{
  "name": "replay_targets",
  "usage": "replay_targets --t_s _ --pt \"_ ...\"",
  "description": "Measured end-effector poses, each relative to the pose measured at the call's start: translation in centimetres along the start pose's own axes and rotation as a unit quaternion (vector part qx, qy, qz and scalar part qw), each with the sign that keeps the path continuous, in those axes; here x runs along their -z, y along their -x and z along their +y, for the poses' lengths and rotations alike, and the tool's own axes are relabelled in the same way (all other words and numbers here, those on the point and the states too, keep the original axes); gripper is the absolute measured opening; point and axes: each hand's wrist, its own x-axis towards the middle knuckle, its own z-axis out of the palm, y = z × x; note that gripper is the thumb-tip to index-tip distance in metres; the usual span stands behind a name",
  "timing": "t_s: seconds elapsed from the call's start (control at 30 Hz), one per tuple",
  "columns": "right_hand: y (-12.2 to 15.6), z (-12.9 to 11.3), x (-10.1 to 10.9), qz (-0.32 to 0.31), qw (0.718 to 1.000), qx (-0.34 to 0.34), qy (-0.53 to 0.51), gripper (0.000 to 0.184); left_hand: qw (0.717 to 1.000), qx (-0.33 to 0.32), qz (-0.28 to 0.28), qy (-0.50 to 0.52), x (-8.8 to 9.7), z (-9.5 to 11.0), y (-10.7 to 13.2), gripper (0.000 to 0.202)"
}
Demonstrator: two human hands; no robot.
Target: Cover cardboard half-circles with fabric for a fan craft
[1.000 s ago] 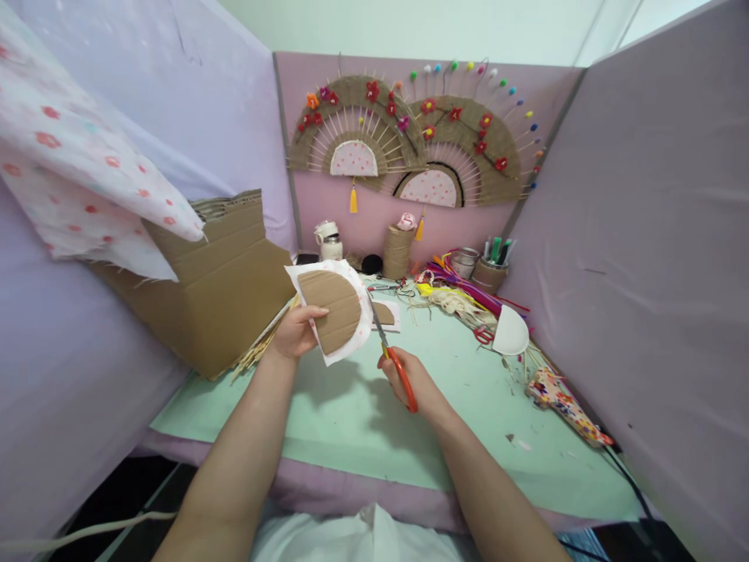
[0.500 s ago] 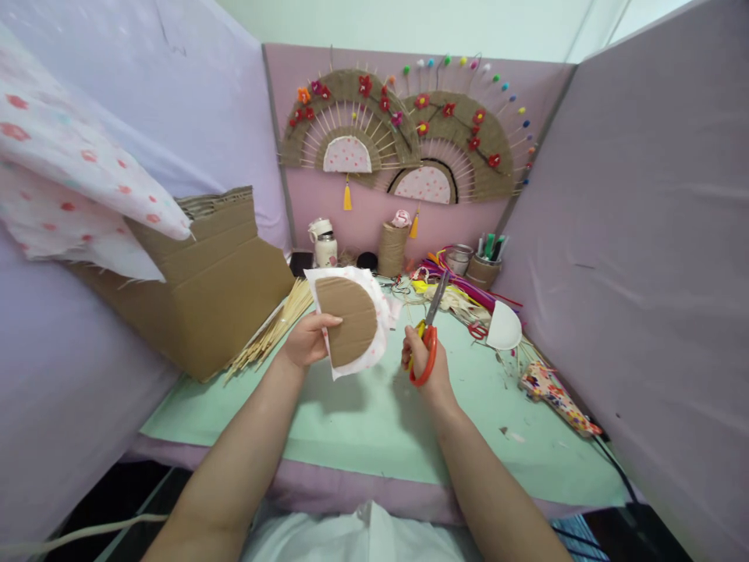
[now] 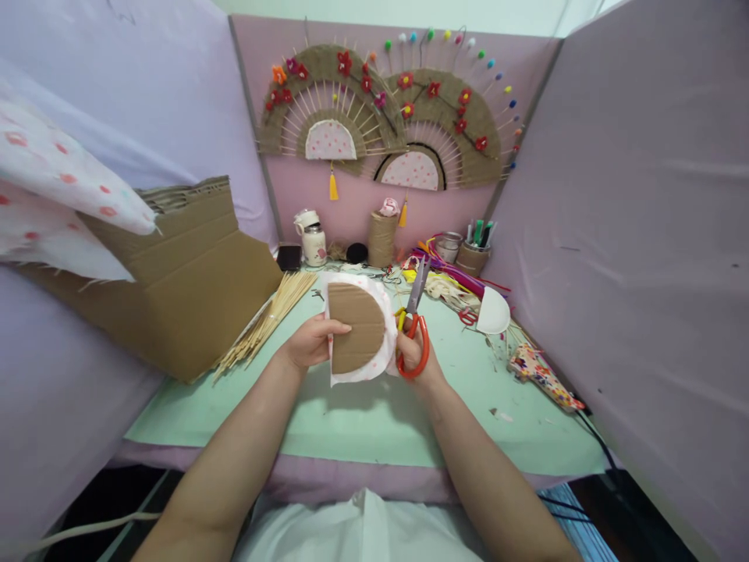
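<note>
My left hand is closed on the straight side of a half-round cardboard piece, thumb on its face. Behind the cardboard lies white fabric with pink-red dots, its edge showing as a border around the curve. My right hand is closed around orange-and-yellow-handled scissors, whose blades point up and away from me. The fingers of that hand are at the fabric's right edge; whether they pinch it is hidden. Both hands are above the pale green tabletop.
Bamboo sticks and a big cardboard sheet are on the left. At the right lie a white half-round piece, small red scissors and a flower-patterned glue gun. Twine stands at the back, below two decorated fans.
The cardboard and fabric have shifted slightly right and turned more upright. My right hand with the scissors has come left, up to the fabric's edge. The camera view has also shifted.
</note>
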Motion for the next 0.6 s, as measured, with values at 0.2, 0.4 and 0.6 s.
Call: replay_targets --t_s 0.2,0.4,0.6 --pt "0.1 -0.8 -0.1 0.046 0.998 0.005 0.036 0.036 1.000 -0.006 0.007 0.018 -1.3 -0.1 -0.2 0.038" --pt "0.4 -1.5 -0.1 0.105 0.991 0.036 0.076 0.031 0.999 -0.012 0.008 0.039 -2.6 -0.6 -0.3 0.035" --pt "0.6 -1.8 -0.4 0.113 0.986 0.032 0.117 0.031 0.999 -0.007 0.001 0.039 -3.0 -0.8 -0.2 0.035"
